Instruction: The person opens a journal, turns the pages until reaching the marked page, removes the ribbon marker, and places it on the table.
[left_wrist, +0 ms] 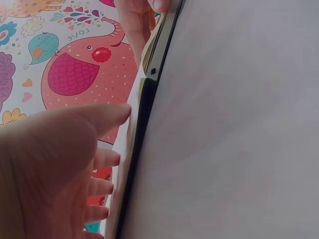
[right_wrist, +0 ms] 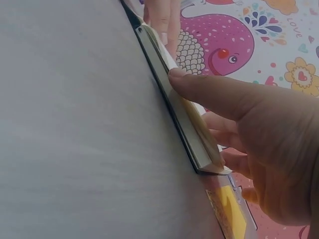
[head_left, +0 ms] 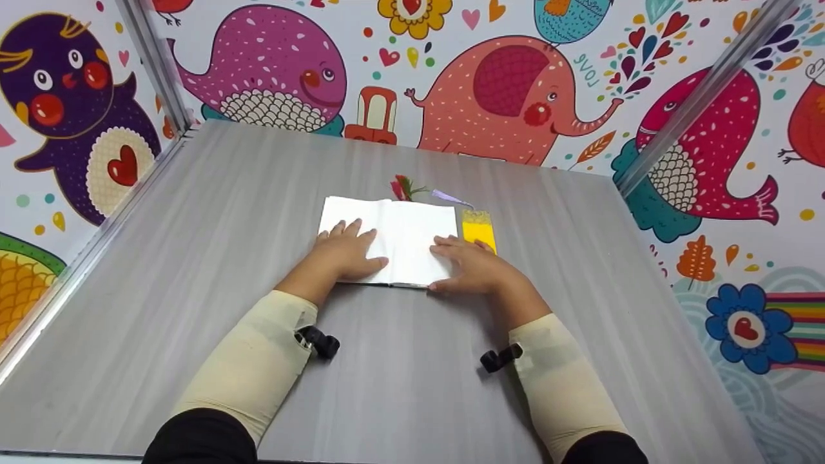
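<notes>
While one yellow bookmark point(head_left: 479, 232) lies beside it, left hand point(head_left: 347, 251) and right hand point(head_left: 470, 264) press flat on one open book point(head_left: 403, 235).

The head view looks down from above on the grey wooden table point(head_left: 193, 270). Both wrist views skim low and close along it, sharing the open white-paged book point(head_left: 399, 232) point(left_wrist: 130, 164) point(right_wrist: 182, 117).

A grey wood-grain worktop point(head_left: 193, 270) fills the space, framed by metal posts point(head_left: 155, 64). Behind it, bright cartoon wallpaper shows a pink elephant point(head_left: 509, 96), purple whale point(head_left: 277, 64) and penguin point(head_left: 58, 109).
</notes>
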### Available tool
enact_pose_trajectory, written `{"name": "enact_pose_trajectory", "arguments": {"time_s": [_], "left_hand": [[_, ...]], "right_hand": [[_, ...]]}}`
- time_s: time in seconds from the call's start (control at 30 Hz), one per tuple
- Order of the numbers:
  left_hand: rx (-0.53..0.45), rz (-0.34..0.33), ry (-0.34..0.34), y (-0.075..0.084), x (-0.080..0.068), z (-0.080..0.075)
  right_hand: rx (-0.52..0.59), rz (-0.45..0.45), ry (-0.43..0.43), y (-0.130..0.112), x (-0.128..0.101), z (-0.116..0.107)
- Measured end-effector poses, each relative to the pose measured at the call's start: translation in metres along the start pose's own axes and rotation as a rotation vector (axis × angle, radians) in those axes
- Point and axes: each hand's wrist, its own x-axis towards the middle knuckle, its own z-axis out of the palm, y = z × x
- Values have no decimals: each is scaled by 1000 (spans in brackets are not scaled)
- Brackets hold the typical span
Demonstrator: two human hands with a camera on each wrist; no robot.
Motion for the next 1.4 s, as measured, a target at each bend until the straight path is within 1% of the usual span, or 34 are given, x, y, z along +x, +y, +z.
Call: {"name": "enact_pose_trajectory", "arguments": {"time_s": [0.13, 0.27, 0.37, 0.53, 0.7, 0.93, 1.1, 1.4], "left_hand": [[-10, -3, 23, 2, 2, 2], [1, 15, 64, 4, 5, 4], [1, 41, 82, 6, 6, 6], [-21, 78, 73, 14, 5, 9], [-26, 74, 80, 20, 3, 14], [-21, 62, 116, 27, 2, 18], [-32, 40, 160, 28, 5, 21], [-63, 46, 214, 27, 8, 17]], "right_hand": [[22, 6, 16, 1, 0, -2], [48, 3, 64, 0, 2, -3], [74, -5, 128, -2, 5, -2], [102, -14, 263, -6, 8, -1], [92, -20, 379, -10, 8, 1], [78, 34, 501, -18, 9, 4], [90, 44, 540, -24, 9, 5], [200, 64, 549, -20, 11, 2]]}}
